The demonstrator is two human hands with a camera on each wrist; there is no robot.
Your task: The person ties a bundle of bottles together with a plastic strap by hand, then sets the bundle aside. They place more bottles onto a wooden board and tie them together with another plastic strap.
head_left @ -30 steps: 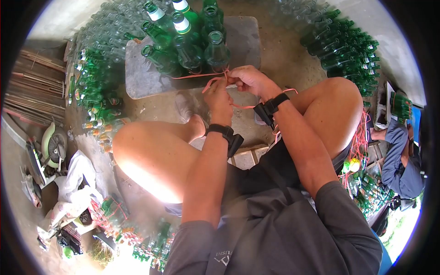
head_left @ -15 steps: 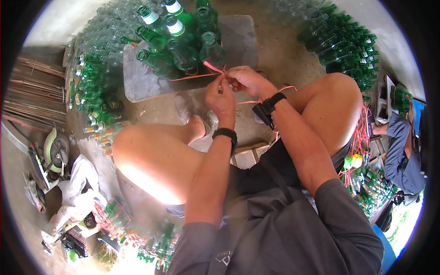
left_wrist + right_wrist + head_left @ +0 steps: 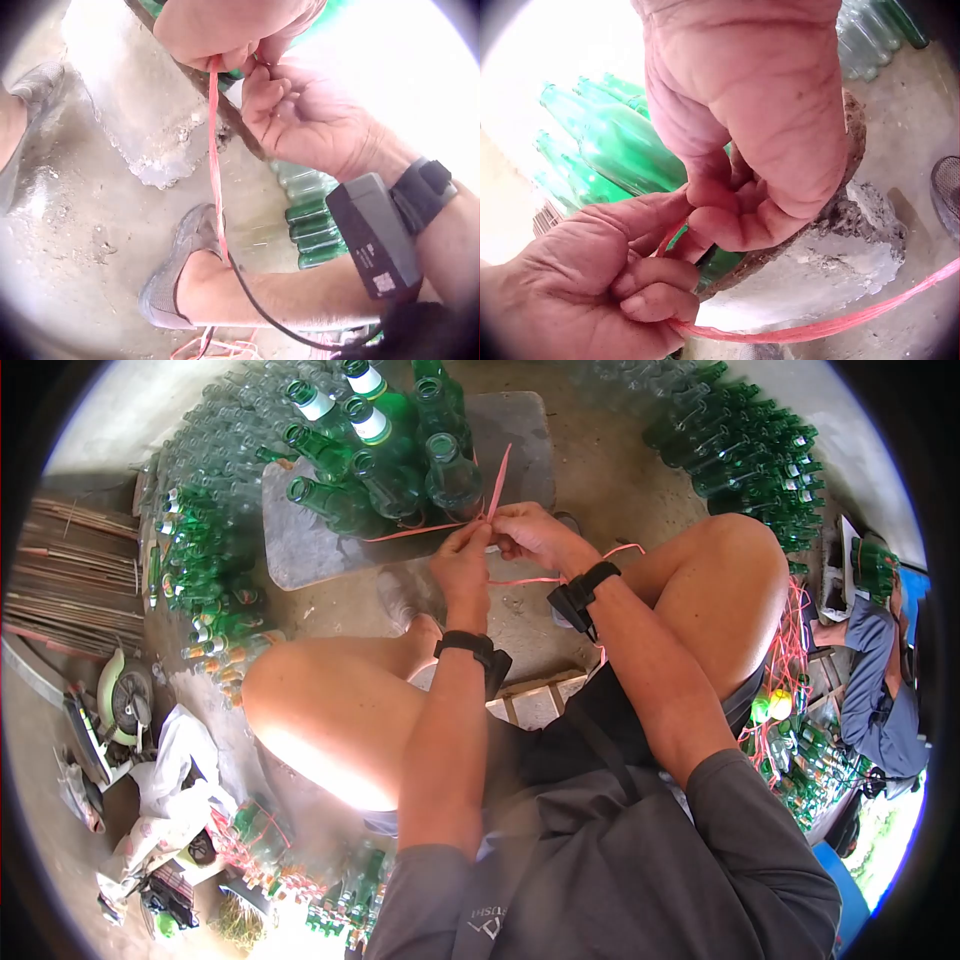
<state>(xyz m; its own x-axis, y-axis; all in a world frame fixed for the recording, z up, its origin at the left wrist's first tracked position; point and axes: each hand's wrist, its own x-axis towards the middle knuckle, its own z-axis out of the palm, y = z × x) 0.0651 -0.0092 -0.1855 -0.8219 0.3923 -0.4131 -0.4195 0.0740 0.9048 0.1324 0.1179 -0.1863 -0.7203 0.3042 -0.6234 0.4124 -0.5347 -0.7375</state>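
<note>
A cluster of green glass bottles (image 3: 455, 480) stands on a grey slab (image 3: 315, 555), with pink plastic twine (image 3: 410, 534) running low along its near side. My left hand (image 3: 462, 572) pinches the twine between thumb and forefinger at the bottles' near right corner. Right beside it, my right hand (image 3: 540, 538) pinches the twine too, fingers curled, fingertips meeting the left ones. One end of the twine sticks up past the hands. In the right wrist view a pink strand (image 3: 802, 330) trails from under the left hand's (image 3: 592, 285) curled fingers; the pinched spot is mostly hidden.
Many more bottles are stacked along the back left and the back right (image 3: 740, 470). Wooden strips (image 3: 80, 575) lie at the far left, near a small wheel (image 3: 128, 705). My bent knees flank the work. Another person (image 3: 880, 690) sits at the far right beside tangled pink twine (image 3: 790, 640).
The twine's end has swung from a loop at the left hand to standing upright beyond the fingers. My left hand turned and shifted slightly; the right hand stays close by. The view has drifted a little.
</note>
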